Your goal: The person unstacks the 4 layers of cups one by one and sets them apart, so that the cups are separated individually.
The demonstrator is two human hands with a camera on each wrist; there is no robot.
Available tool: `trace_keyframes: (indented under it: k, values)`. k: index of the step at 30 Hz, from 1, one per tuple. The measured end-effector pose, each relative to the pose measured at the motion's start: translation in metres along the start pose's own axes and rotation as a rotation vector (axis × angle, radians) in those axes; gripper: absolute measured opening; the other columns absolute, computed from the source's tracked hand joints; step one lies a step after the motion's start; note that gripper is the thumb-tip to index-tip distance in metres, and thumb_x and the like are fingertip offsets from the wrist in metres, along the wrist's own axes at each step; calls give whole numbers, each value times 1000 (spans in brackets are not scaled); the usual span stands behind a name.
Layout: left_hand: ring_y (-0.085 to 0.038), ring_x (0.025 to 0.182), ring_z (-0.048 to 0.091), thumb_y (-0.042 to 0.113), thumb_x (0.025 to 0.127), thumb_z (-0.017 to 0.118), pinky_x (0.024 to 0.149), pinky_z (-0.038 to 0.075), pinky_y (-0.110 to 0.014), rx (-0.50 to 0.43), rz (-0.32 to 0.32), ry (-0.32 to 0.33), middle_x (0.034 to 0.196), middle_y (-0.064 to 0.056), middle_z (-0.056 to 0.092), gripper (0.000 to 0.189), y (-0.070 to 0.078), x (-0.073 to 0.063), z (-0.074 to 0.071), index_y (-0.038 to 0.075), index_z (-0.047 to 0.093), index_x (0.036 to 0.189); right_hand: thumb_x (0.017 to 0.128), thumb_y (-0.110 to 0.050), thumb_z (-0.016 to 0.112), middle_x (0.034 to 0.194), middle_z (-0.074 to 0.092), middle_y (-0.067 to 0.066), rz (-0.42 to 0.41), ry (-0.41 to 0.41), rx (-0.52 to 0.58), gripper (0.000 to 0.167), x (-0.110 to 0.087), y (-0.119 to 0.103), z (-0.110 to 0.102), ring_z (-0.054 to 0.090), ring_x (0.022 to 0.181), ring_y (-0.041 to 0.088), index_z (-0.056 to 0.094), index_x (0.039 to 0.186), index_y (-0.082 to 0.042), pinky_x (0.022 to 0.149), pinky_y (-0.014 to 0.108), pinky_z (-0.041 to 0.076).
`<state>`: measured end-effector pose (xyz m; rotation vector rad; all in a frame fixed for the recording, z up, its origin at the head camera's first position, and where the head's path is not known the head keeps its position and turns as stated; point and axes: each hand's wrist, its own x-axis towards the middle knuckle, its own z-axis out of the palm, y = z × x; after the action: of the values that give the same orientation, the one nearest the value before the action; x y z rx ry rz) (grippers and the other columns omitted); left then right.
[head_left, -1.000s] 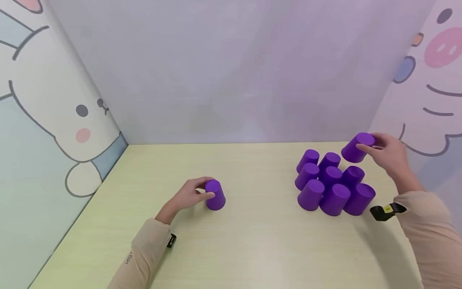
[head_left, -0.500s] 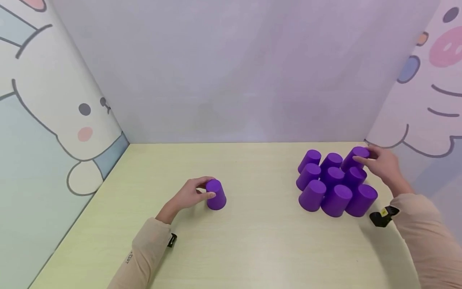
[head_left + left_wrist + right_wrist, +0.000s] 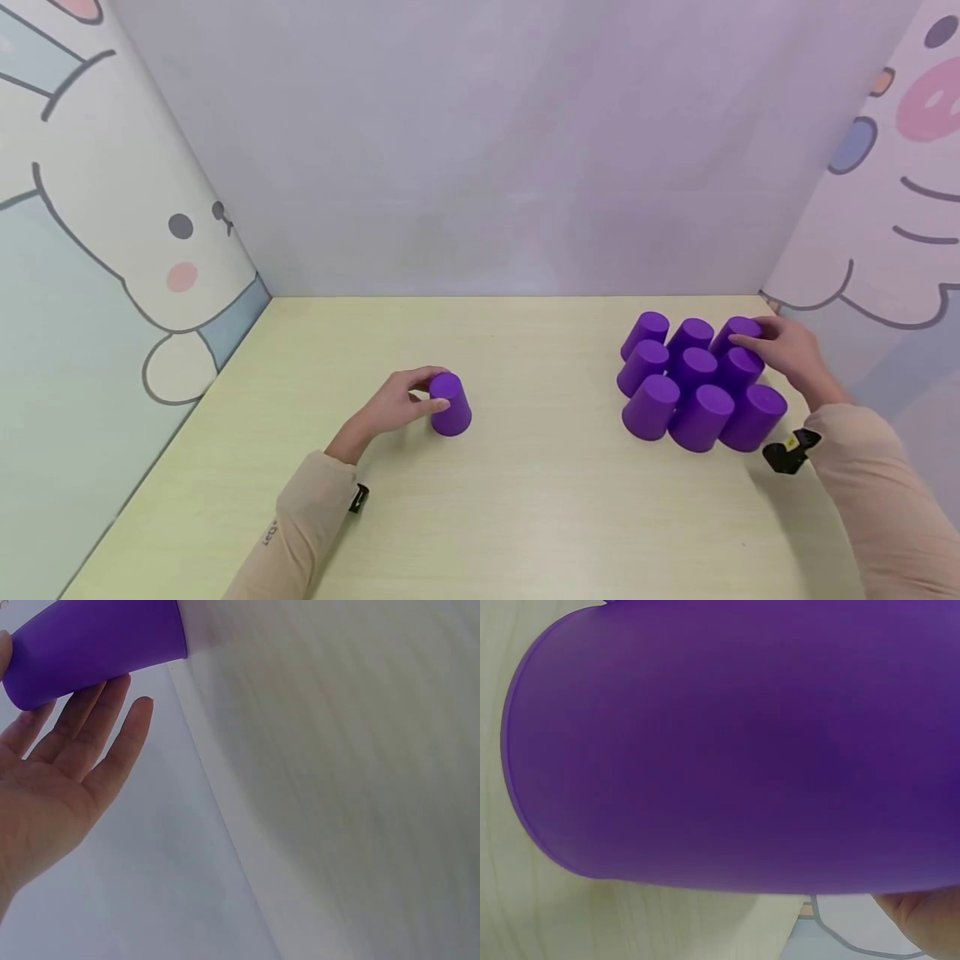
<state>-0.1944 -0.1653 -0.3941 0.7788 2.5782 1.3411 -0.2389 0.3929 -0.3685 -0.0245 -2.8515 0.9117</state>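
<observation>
Left of the table's middle, my left hand point(image 3: 399, 403) holds a lone purple cup point(image 3: 452, 407) between thumb and fingers. That cup stands upside down on the table; in the left wrist view the fingers lie along the cup's side point(image 3: 97, 649). At the right, my right hand point(image 3: 792, 350) grips the far right purple cup point(image 3: 738, 328) of a cluster of upside-down purple cups point(image 3: 701, 417). A nearer cup point(image 3: 742, 367) partly hides its lower part. One large purple cup point(image 3: 727, 750) fills most of the right wrist view, with a bit of the hand point(image 3: 930, 919) at the corner.
The pale wooden table point(image 3: 525, 517) reaches back to a grey wall point(image 3: 510, 167). Side panels with cartoon animals, a left one point(image 3: 97, 208) and a right one point(image 3: 885, 200), border it. A black wrist device point(image 3: 791, 452) sits at the right cuff.
My right hand has lowered its cup from above the cluster's back right corner down into line with the other cups. My left hand has kept its hold on the lone cup.
</observation>
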Motion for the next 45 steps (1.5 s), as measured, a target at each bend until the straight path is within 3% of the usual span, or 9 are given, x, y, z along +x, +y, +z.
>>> trace_keyframes:
  k: [11,20,25,32,38,45]
  values:
    - [-22,92,59,21,84,67,71,50,-27,-2,-3,0,103,-9,63,43,-1,1,1,3,55,120,86,-41,59,108,53,34,29,-56,16,60,0,3,0,51,92,37,49,117,10,69,39,42]
    - [-26,93,60,20,83,67,74,50,-35,23,-21,21,102,-12,63,41,2,2,1,1,52,115,86,-41,58,111,52,35,47,-73,27,65,2,4,0,51,93,39,46,120,13,69,40,43]
    - [-26,92,60,18,84,67,75,49,-38,60,33,27,100,-12,64,36,6,6,5,0,51,112,86,-41,60,111,52,34,58,-67,33,64,4,6,1,53,86,25,47,120,12,68,33,42]
    - [-24,91,60,16,84,67,75,49,-39,81,99,36,99,-9,64,35,20,21,11,2,51,112,86,-41,59,111,53,34,54,-70,20,64,5,7,1,53,87,27,47,120,12,68,34,43]
    - [-23,93,59,16,83,67,77,48,-41,91,125,41,101,-9,63,35,34,38,19,3,51,112,86,-40,60,108,55,32,55,-69,25,63,4,5,1,49,78,12,49,118,12,66,30,42]
    - [-22,93,58,17,83,67,78,48,-42,69,157,58,103,-9,62,37,46,63,31,3,51,113,86,-41,60,108,55,32,61,-67,22,62,3,3,0,52,82,20,49,118,11,67,31,42]
